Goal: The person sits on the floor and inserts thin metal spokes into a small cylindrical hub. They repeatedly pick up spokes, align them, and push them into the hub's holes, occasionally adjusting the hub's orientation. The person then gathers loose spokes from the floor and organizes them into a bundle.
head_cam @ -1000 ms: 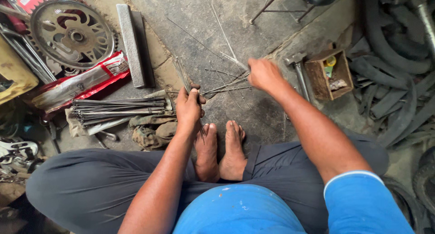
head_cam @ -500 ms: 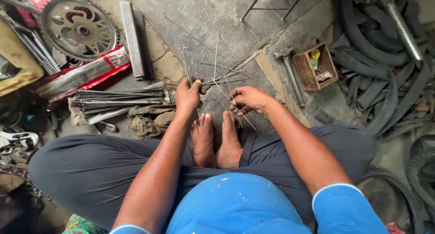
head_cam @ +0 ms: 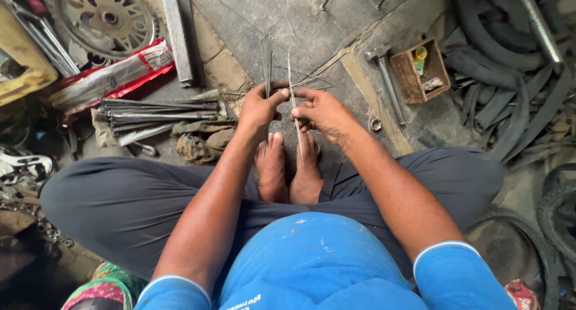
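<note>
Centre frame, above your bare feet (head_cam: 288, 169): your left hand (head_cam: 259, 108) clenches a small bunch of thin spokes (head_cam: 267, 61), your right hand (head_cam: 321, 109) pinches one single spoke (head_cam: 294, 106); a loosened pinch likely drops it toward your toes.

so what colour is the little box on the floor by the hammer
Rusty brown, an open small box holding a yellow item, right of the hammer. The head view shows it.

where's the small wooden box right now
In the head view the small wooden box sits on the floor at upper right, beside the hammer and left of the pile of rubber tyres.
</note>
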A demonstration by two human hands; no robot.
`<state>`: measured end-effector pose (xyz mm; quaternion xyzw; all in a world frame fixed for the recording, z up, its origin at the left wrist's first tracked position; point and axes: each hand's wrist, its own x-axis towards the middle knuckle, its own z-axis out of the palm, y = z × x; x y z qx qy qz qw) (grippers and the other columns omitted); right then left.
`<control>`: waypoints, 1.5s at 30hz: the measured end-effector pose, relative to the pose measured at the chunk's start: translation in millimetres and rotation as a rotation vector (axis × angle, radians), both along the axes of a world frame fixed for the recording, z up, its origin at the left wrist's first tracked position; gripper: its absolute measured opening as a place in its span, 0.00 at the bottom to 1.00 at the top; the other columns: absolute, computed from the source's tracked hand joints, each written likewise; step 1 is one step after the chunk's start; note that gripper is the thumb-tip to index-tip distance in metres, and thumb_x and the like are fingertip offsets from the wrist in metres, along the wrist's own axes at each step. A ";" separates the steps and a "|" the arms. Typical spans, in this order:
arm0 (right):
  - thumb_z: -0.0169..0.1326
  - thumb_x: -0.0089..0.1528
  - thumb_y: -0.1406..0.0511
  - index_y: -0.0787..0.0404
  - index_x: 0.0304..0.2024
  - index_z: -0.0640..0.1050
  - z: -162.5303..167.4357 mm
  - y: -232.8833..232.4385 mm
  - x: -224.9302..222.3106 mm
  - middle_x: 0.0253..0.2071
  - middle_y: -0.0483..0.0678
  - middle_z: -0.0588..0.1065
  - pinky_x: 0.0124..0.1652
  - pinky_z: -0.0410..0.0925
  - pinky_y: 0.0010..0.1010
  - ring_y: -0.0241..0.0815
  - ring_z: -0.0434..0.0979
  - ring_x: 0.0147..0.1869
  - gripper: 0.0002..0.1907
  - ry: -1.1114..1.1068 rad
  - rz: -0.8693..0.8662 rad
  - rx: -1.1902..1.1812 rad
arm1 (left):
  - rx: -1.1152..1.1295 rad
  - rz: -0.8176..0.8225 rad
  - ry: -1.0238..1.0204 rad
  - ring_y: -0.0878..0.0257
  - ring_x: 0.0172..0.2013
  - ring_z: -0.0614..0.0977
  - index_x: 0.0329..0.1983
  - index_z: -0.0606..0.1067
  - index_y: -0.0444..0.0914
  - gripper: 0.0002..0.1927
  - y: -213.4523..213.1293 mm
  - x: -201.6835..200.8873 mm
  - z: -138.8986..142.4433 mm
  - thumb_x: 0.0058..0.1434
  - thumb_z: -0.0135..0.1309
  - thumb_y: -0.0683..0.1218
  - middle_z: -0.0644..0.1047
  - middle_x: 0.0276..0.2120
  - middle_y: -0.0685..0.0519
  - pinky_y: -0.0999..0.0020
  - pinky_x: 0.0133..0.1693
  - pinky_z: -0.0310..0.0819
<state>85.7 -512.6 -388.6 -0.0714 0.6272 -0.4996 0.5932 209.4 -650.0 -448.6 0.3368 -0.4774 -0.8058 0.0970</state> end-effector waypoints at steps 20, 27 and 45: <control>0.58 0.65 0.73 0.65 0.55 0.76 57.7 4.3 -33.8 0.31 0.44 0.76 0.26 0.71 0.23 0.33 0.77 0.28 0.15 0.343 -0.230 -0.076 | 0.469 -0.382 0.169 0.64 0.30 0.82 0.45 0.75 0.36 0.12 25.7 4.2 40.8 0.61 0.64 0.42 0.79 0.32 0.53 0.66 0.33 0.80; 0.57 0.67 0.72 0.65 0.57 0.76 46.4 6.9 -45.8 0.31 0.44 0.77 0.28 0.72 0.23 0.32 0.78 0.29 0.16 0.289 -0.227 -0.128 | 0.493 -0.435 0.122 0.63 0.34 0.85 0.50 0.73 0.37 0.16 30.0 -1.4 48.2 0.60 0.63 0.42 0.80 0.34 0.53 0.68 0.33 0.78; 0.56 0.70 0.71 0.64 0.62 0.74 43.8 2.2 -61.6 0.34 0.48 0.78 0.30 0.73 0.24 0.36 0.80 0.32 0.18 0.181 -0.239 -0.228 | 0.554 -0.419 0.197 0.63 0.36 0.83 0.52 0.71 0.35 0.17 23.4 -8.7 52.7 0.62 0.63 0.41 0.79 0.35 0.52 0.70 0.35 0.78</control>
